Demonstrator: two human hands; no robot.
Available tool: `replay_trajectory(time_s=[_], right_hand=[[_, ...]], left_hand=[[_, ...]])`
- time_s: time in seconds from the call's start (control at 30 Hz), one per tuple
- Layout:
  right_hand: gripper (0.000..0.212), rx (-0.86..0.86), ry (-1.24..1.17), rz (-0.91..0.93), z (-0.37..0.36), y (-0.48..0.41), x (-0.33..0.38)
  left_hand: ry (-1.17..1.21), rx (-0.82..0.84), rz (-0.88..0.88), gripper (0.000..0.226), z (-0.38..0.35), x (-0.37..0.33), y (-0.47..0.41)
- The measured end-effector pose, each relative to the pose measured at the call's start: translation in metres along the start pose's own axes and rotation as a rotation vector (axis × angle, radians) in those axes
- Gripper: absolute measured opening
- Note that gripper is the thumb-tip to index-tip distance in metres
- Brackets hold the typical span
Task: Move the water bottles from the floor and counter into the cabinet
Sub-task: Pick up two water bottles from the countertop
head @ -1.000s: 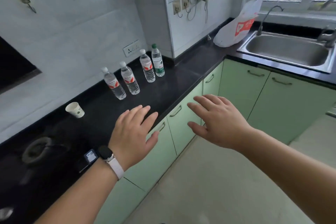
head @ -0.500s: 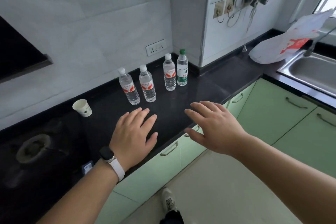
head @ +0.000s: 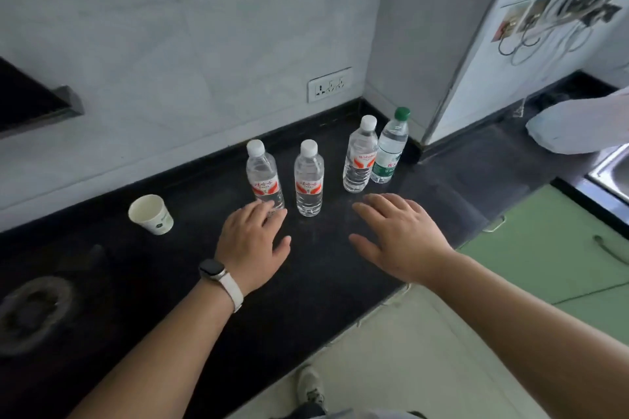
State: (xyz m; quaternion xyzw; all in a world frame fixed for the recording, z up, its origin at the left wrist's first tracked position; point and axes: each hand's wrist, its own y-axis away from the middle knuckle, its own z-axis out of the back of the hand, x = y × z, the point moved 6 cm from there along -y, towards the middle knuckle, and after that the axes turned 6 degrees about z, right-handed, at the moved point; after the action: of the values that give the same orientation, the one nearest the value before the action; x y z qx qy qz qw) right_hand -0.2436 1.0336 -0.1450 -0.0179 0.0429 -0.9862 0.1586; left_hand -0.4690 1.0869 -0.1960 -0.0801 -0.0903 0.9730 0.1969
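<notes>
Several clear water bottles stand upright on the black counter (head: pixel 340 269). Three have white caps and red labels: the left bottle (head: pixel 263 173), the middle bottle (head: pixel 308 178) and the right bottle (head: pixel 360 155). A green-capped bottle (head: pixel 389 148) with a green label stands touching the right one. My left hand (head: pixel 253 241), with a watch on its wrist, hovers flat and open, fingertips at the base of the left bottle. My right hand (head: pixel 398 235) is spread open over the counter, just in front of the right bottle. Neither hand holds anything.
A white paper cup (head: pixel 151 214) stands left of the bottles. Green cabinet doors (head: pixel 551 248) run under the counter at right. A white plastic bag (head: pixel 578 127) and a sink corner (head: pixel 612 170) lie far right. A stove burner (head: pixel 32 311) sits at left. My shoe (head: pixel 309 388) shows on the floor.
Both hands have moved forward over the counter toward the bottles, and the camera has closed in and turned left. The left fingertips now reach the left bottle's base.
</notes>
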Motion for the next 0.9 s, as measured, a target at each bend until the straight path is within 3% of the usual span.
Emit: replay_trajectory(time_s=[0.13,0.43,0.53,0.7,0.9], right_hand=[[0.06,0.028,-0.073,-0.017,-0.023,-0.037,-0.005],[0.066,0.142,-0.403,-0.139,-0.078,-0.105,-0.028],[0.078,0.193,-0.564,-0.219,-0.1,-0.124,-0.039],[0.09,0.241,-0.764,-0.206,-0.122,-0.159,-0.053],[0.073,0.278,-0.962,-0.052,-0.134,-0.182,-0.057]], left_hand=[[0.089,0.02,0.124,0.046,-0.021,0.023,-0.018],[0.618,-0.013,0.693,0.052,-0.058,0.042,-0.054],[0.764,-0.068,0.882,0.057,-0.067,0.046,-0.062],[0.81,-0.105,1.03,0.062,-0.076,0.047,-0.079],[0.819,-0.201,1.188,0.066,-0.084,0.039,-0.087]])
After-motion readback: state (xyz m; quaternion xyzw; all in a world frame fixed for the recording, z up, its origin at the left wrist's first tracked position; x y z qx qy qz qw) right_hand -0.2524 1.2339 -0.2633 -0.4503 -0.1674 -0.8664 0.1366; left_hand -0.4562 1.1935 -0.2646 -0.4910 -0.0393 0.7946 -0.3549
